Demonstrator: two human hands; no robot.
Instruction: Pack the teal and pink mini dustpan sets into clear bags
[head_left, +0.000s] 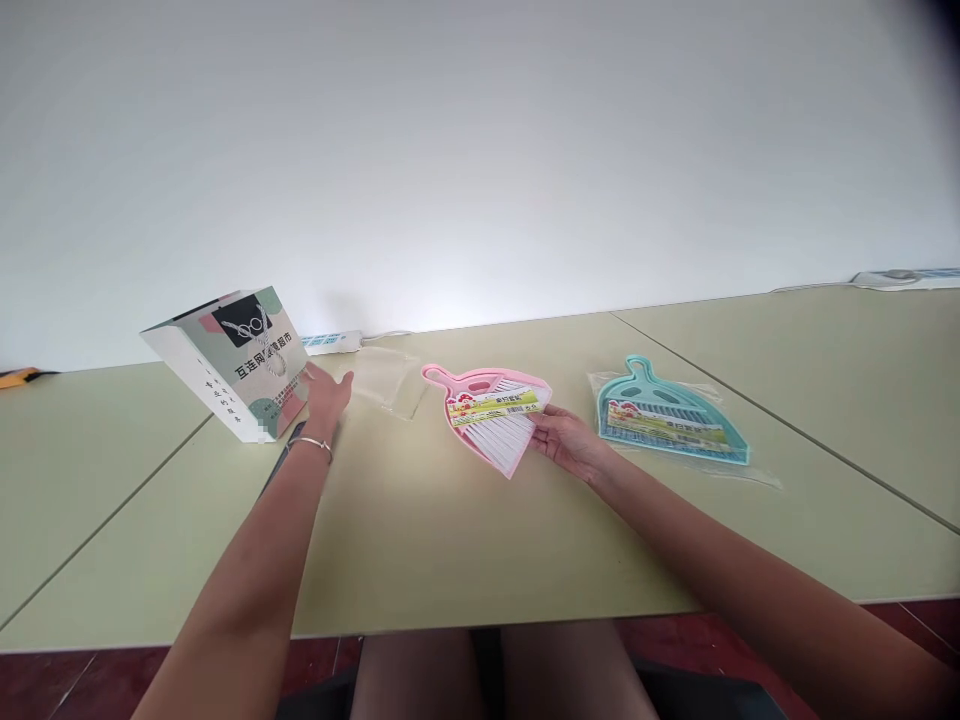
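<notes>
My right hand (566,440) grips the lower right edge of a pink dustpan (506,455), with a white-bristled brush inside and a printed label across it. Its handle points to the upper left. At the side of a printed paper bag (259,350) is my left hand (326,398), thumb spread away from the fingers and nothing visible in it. Whether the fingertips touch the bag I cannot tell. Between my hands lies a clear plastic wrapper (382,380). Right of my right hand, a teal dustpan set (667,415) rests in clear plastic.
The pale green table (465,570) meets a white wall at the back. A dark flat object (281,460) lies partly under my left wrist. One power strip (330,343) sits behind the bag, another (907,279) at the far right. An orange-and-black item (19,378) is at the far left.
</notes>
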